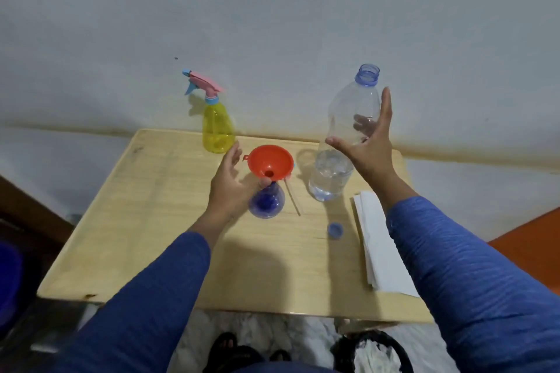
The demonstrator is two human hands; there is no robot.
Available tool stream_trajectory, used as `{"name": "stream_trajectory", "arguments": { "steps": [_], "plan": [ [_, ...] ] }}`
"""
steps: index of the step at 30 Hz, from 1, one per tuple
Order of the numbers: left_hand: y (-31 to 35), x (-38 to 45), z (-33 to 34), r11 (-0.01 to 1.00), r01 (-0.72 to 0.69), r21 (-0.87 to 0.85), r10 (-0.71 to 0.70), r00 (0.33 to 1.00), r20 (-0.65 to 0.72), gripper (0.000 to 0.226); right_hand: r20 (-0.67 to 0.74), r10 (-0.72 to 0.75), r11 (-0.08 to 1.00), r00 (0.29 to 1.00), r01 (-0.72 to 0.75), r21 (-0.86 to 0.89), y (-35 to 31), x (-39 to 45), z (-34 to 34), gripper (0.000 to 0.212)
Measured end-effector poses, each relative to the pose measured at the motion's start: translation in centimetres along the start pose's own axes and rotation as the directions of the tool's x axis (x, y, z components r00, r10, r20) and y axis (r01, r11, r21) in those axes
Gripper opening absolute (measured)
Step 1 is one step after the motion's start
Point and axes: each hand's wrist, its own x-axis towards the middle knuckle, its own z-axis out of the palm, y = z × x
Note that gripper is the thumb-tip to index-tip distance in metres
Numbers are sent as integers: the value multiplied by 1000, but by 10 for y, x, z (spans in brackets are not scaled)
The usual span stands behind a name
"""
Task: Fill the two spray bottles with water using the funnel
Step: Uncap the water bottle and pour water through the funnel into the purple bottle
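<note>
A small light wooden table (169, 236) stands against a pale wall and carries the equipment. At centre, a small blue translucent spray bottle (266, 203), its trigger head removed, stands upright with a round red plastic funnel (270, 162) seated in its neck, the arrangement that channels poured water into a narrow opening. The left hand (233, 188) steadies this assembly: thumb and fingers are closed around the funnel's stem where it meets the neck, presumably to prevent tipping. The right hand (368, 145) is spread wide, fingers apart, against the side of a tall clear plastic water bottle (345, 139); whether it bears on the wall cannot be told. That bottle stands uncapped, roughly a third full, just right of the funnel, with its blue cap (335, 230) lying nearer the viewer. A yellow translucent spray bottle (217, 129) with pink-and-blue trigger head fitted waits at the rear edge. A thin stick (292, 200) and folded white paper (378, 239) lie nearby.
</note>
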Motion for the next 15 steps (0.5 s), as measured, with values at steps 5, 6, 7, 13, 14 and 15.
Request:
{"name": "stream_trajectory", "arguments": {
  "steps": [5,6,7,13,14,15],
  "plan": [
    [-48,-7,14,993,107,44,-110,992,56,119,3,-6,1000,1000,6,-27,8,-2,-1,125],
    [-56,-8,17,992,114,60,-118,991,69,117,-2,-8,1000,1000,8,-28,11,-1,0,124],
    [-63,-9,19,990,118,76,-123,990,71,114,-5,-12,1000,1000,12,-26,12,-1,1,124],
    [-86,-11,26,991,89,97,-91,996,18,93,29,-120,991,992,122,-47,12,11,13,115],
    [-88,-12,26,992,85,98,-87,996,13,90,40,-134,989,990,137,-59,10,12,15,114],
    [-89,-12,27,992,77,103,-79,997,11,86,56,-147,986,987,151,-67,7,14,17,112]
  ]
}}
